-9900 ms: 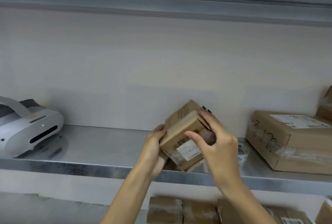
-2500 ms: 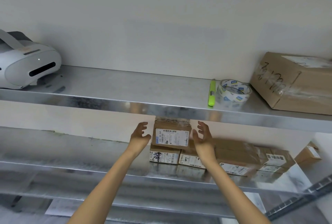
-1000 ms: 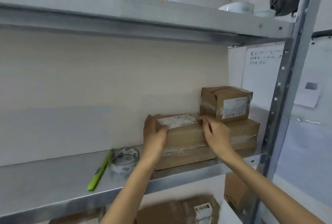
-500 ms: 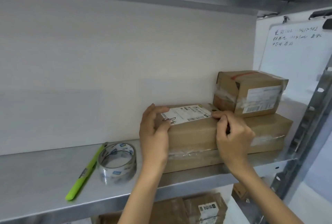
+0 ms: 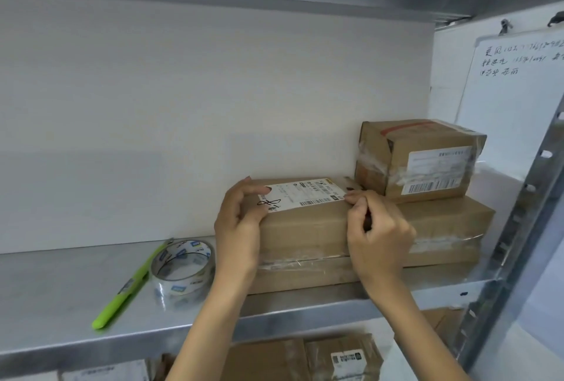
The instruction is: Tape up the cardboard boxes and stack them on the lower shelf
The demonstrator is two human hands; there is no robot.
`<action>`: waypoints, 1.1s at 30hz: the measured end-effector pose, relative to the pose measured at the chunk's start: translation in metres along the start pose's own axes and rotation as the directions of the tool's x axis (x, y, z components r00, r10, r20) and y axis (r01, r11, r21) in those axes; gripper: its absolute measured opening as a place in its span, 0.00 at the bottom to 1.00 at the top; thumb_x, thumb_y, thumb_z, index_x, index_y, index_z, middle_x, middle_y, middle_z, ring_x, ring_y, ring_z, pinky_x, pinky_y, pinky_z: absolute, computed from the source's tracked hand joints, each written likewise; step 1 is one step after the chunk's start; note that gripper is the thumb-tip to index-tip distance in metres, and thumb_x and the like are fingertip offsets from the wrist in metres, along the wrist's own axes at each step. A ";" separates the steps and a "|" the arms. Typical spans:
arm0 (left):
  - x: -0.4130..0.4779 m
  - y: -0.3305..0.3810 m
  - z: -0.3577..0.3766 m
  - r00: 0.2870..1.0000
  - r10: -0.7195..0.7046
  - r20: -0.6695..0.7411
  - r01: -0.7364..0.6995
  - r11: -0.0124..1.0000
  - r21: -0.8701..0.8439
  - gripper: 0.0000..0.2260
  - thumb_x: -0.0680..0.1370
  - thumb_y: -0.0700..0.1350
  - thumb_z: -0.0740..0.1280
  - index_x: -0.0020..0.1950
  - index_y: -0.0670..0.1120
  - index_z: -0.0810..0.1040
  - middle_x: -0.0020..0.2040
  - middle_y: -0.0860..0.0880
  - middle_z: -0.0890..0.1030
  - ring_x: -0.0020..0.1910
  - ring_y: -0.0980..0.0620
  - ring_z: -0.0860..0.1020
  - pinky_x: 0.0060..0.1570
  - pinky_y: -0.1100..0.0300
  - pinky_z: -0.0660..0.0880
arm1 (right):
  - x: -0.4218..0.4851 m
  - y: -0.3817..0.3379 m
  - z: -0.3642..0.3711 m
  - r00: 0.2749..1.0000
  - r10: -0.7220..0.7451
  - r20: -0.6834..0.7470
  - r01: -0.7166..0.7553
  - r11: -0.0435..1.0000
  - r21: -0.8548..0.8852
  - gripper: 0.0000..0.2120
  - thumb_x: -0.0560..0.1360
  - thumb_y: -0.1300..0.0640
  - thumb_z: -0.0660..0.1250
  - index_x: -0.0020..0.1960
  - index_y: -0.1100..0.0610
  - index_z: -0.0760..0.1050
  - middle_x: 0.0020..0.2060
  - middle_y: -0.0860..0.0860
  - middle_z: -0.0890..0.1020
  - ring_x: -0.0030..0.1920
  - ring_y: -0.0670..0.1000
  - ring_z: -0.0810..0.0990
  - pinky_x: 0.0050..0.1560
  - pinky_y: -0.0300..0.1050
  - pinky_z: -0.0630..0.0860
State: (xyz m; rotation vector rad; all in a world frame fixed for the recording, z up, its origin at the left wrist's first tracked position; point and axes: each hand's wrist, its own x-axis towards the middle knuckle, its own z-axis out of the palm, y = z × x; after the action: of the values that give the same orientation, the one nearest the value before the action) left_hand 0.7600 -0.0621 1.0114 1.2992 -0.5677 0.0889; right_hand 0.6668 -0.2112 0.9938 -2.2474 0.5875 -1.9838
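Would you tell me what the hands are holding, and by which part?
Both hold the large flat box: the left hand grips its left end, and the right hand pinches at its top front edge.

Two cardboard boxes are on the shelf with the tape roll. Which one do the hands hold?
The wide flat box underneath, its label bearing black handwriting. The left hand and right hand both grip it; the smaller box stands on it.
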 end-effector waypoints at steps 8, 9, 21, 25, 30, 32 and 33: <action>-0.001 0.005 0.002 0.995 -0.092 -0.049 0.090 0.995 -0.036 0.11 0.73 0.29 0.63 0.46 0.43 0.78 0.63 0.50 0.77 0.65 0.56 0.73 0.65 0.57 0.66 | 0.002 -0.003 -0.006 0.997 0.071 0.042 -0.074 0.994 0.086 0.16 0.75 0.58 0.57 0.39 0.59 0.81 0.35 0.50 0.84 0.35 0.52 0.82 0.33 0.42 0.72; -0.002 0.005 0.002 0.993 -0.110 -0.052 0.108 0.993 -0.039 0.11 0.74 0.30 0.63 0.49 0.44 0.77 0.61 0.52 0.77 0.62 0.57 0.74 0.63 0.57 0.68 | 0.002 -0.004 -0.007 0.995 0.085 0.051 -0.090 0.991 0.103 0.16 0.75 0.58 0.56 0.39 0.59 0.81 0.36 0.50 0.84 0.36 0.52 0.82 0.32 0.43 0.74; -0.009 0.042 -0.021 0.993 -0.115 -0.017 0.116 0.993 0.030 0.23 0.75 0.31 0.64 0.64 0.53 0.72 0.57 0.54 0.79 0.56 0.52 0.78 0.46 0.68 0.75 | 0.008 -0.020 -0.017 0.984 0.067 0.163 -0.108 0.961 0.256 0.15 0.76 0.54 0.56 0.42 0.56 0.81 0.36 0.48 0.84 0.35 0.47 0.81 0.36 0.32 0.68; -0.004 0.063 -0.039 0.998 -0.052 -0.022 0.053 0.997 0.048 0.22 0.75 0.32 0.64 0.64 0.54 0.72 0.60 0.51 0.78 0.59 0.50 0.77 0.53 0.59 0.74 | 0.018 -0.041 -0.021 0.984 0.047 0.170 -0.104 0.933 0.345 0.12 0.78 0.58 0.59 0.46 0.56 0.81 0.39 0.48 0.84 0.37 0.42 0.79 0.40 0.22 0.68; 0.015 0.096 -0.082 1.000 0.021 -0.008 -0.021 0.997 0.068 0.21 0.76 0.34 0.64 0.65 0.53 0.71 0.55 0.54 0.79 0.52 0.50 0.79 0.48 0.59 0.74 | 0.036 -0.094 -0.023 0.990 0.050 0.134 -0.101 0.908 0.408 0.13 0.78 0.59 0.58 0.44 0.59 0.81 0.38 0.51 0.84 0.36 0.47 0.79 0.39 0.36 0.72; 0.024 0.107 -0.106 0.999 0.032 -0.003 -0.032 0.997 0.065 0.21 0.76 0.34 0.64 0.65 0.52 0.70 0.52 0.53 0.79 0.46 0.53 0.79 0.40 0.64 0.74 | 0.038 -0.120 -0.022 0.989 0.055 0.136 -0.109 0.896 0.430 0.14 0.78 0.59 0.57 0.44 0.59 0.81 0.36 0.51 0.84 0.33 0.49 0.78 0.37 0.45 0.73; 0.028 0.111 -0.120 0.999 0.032 0.000 -0.032 0.998 0.063 0.21 0.76 0.34 0.64 0.65 0.51 0.70 0.52 0.53 0.79 0.43 0.56 0.79 0.37 0.67 0.73 | 0.038 -0.134 -0.020 0.990 0.053 0.133 -0.106 0.893 0.437 0.14 0.78 0.58 0.57 0.43 0.59 0.81 0.35 0.50 0.83 0.32 0.49 0.77 0.35 0.46 0.71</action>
State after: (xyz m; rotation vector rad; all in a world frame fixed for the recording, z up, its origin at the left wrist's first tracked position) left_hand 0.7840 0.0739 1.1031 1.3509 -0.5889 0.1350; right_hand 0.6809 -0.0969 1.0740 -2.0022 0.1815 -1.7147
